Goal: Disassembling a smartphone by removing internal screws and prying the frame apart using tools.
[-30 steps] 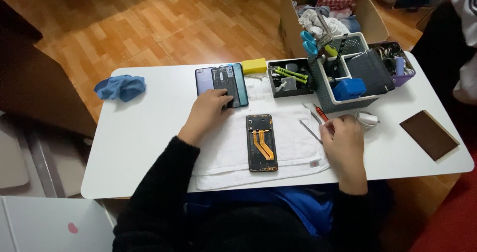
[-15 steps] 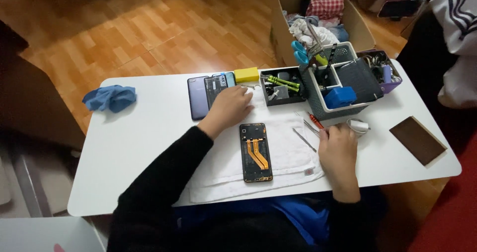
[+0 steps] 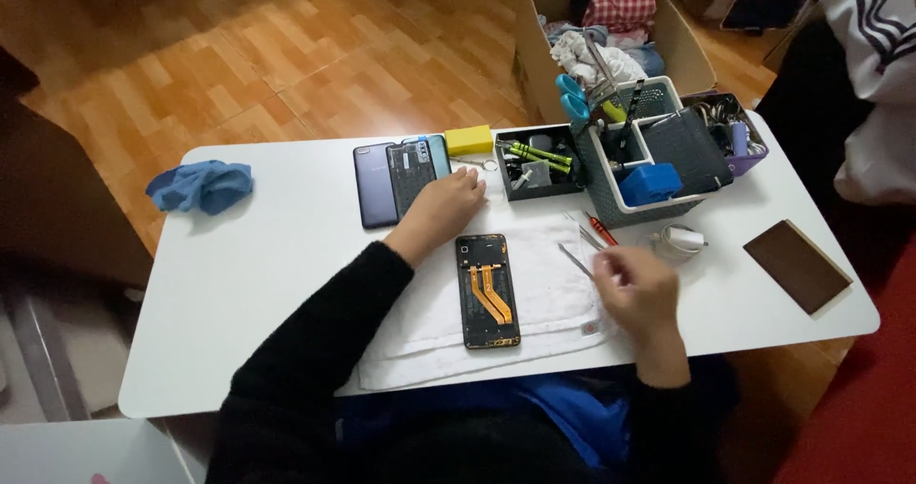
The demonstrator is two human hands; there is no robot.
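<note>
An opened black phone with orange flex cables lies face down on a white towel in front of me. My left hand rests at the towel's far edge, fingers touching the right side of a row of three phones. My right hand is at the towel's right edge. Its fingers are closed on the end of thin metal tweezers that point toward the far left. A red screwdriver lies just beyond that hand.
A yellow block, a black parts tray and a grey tool organiser stand at the back. A blue cloth lies left, a brown wallet right. A cardboard box sits on the floor. Another person sits right.
My left hand slid from on top of the phones to their right side. My right hand shifted and closed on the tweezers, which had lain beside it.
</note>
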